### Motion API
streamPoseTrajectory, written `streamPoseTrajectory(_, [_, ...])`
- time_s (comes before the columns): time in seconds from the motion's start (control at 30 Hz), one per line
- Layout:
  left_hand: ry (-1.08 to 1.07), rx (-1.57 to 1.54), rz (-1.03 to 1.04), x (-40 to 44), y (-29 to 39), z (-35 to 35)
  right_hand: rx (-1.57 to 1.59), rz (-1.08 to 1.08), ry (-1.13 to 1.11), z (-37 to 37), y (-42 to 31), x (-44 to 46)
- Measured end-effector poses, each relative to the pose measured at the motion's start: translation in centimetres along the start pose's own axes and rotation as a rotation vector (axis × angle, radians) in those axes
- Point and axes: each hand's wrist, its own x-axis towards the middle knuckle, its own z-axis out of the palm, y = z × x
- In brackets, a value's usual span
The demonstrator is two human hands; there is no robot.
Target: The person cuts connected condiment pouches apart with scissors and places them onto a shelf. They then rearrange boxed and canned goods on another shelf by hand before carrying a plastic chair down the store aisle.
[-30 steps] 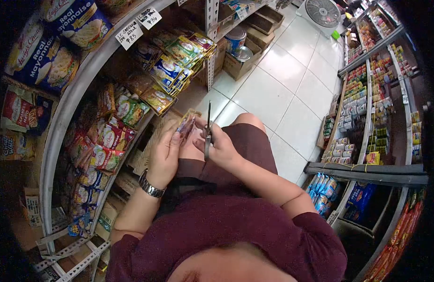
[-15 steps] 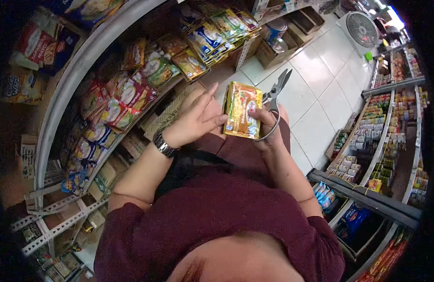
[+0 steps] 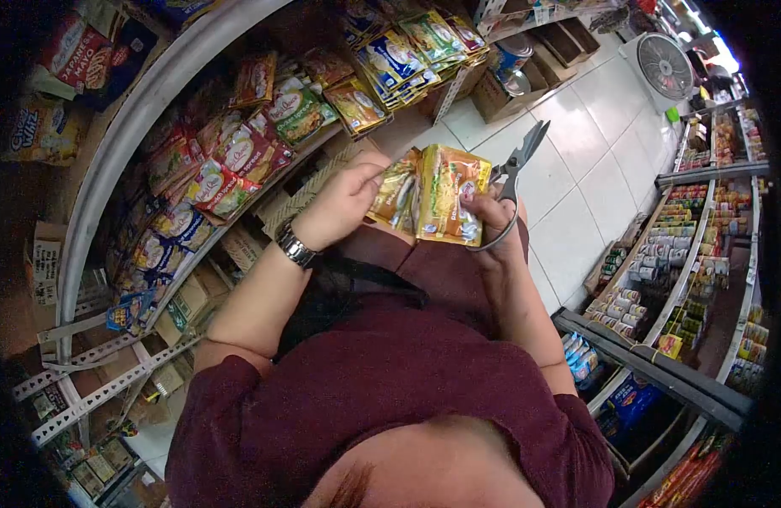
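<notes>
My right hand [image 3: 500, 227] grips a stack of yellow-and-brown spread packets [image 3: 445, 203] in front of my lap, thumb on the front one. The same hand also carries a pair of scissors [image 3: 519, 161], a handle loop around the fingers and the blades pointing up and away. Closed at the edge of a similar single packet [image 3: 396, 201], my left hand [image 3: 344, 201] holds it just left of the stack. Whether that packet still touches the stack, I cannot tell. A metal watch [image 3: 294, 245] is on my left wrist.
To my left, a curved shelf [image 3: 99, 157] bears red spread packets [image 3: 238, 157], blue packets [image 3: 390, 61] and a yellow-brown packet [image 3: 355, 106]. Shelves of cans [image 3: 653, 264] stand on the right. A fan [image 3: 664, 68] and cardboard boxes [image 3: 500, 95] are farther along the tiled floor [image 3: 577, 152].
My left hand has gone from fingers outstretched beside the stack to closed on one packet, now apart to the left. The stack and scissors have shifted slightly right.
</notes>
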Motion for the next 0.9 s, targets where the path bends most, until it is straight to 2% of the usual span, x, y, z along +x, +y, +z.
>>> streamPoseTrajectory(0.07, [0.095, -0.162, -0.108, -0.5, -0.1, -1.2, -0.056, 0.027, 0.151, -1.7, -0.4, 0.7])
streamPoseTrajectory(0.13, [0.043, -0.443, -0.304, -1.1, -1.3, -2.6, -0.05, -0.036, 0.108, -5.3, 0.4, 2.4])
streamPoseTrajectory(0.17, [0.18, -0.657, -0.284, -1.4, -0.9, -2.7, -0.027, -0.013, 0.127, -5.8, 0.2, 2.7])
streamPoseTrajectory(0.2, [0.106, -0.774, -0.374, -1.7, -0.7, -3.7, -0.005, 0.012, 0.144, -5.9, 0.1, 2.8])
streamPoseTrajectory(0.27, [0.158, -0.812, -0.351, -2.2, -0.9, -3.3, -0.028, 0.033, 0.147, -5.5, -0.1, 2.8])
streamPoseTrajectory(0.4, [-0.01, -0.779, -0.463, -2.8, -4.5, -4.4, 0.043, 0.033, 0.049, -4.1, -1.2, 2.3])
streamPoseTrajectory(0.47, [0.08, -0.262, -0.18, -2.2, -3.9, -3.6, 0.063, 0.075, 0.007, -2.9, -1.5, 2.2])
streamPoseTrajectory(0.5, [0.085, -0.131, -0.057, -1.7, -1.7, -3.5, -0.021, 0.138, 0.058, -4.1, -0.5, 3.2])
streamPoseTrajectory(0.53, [0.089, -0.129, -0.056, -1.0, -1.1, -3.3, -0.078, 0.152, -0.024, -1.2, -1.6, 2.2])
streamPoseTrajectory(0.6, [-0.16, -0.132, 0.216, 0.7, -0.4, -3.2, -0.02, 0.234, -0.142, 0.3, -1.5, 2.1])
streamPoseTrajectory(0.63, [-0.166, 0.018, 0.288, 1.2, 1.1, -2.9, 0.006, 0.268, -0.124, 1.4, -1.5, 1.9])
streamPoseTrajectory(0.67, [-0.16, 0.018, 0.287, 1.5, 1.4, -3.0, 0.003, 0.271, -0.128, 1.6, -1.6, 1.9])
streamPoseTrajectory(0.73, [-0.39, -0.274, 0.092, 2.4, 1.8, -3.3, 0.046, 0.252, -0.226, 1.9, -1.8, 2.0])
streamPoseTrajectory(0.77, [-0.359, -0.481, 0.091, 2.4, 2.4, -2.9, 0.034, 0.257, -0.197, 0.7, -1.4, 2.5])
streamPoseTrajectory(0.8, [-0.365, -0.483, 0.088, 2.4, 2.5, -3.1, 0.038, 0.257, -0.191, 0.9, -1.6, 2.2])
streamPoseTrajectory(0.87, [-0.406, -0.438, -0.017, 2.4, 2.5, -3.6, 0.042, 0.256, -0.15, 1.6, -2.1, 1.6])
streamPoseTrajectory(0.9, [-0.363, -0.491, -0.114, 2.3, 3.0, -3.5, 0.045, 0.224, -0.147, 1.4, -0.8, 2.8])
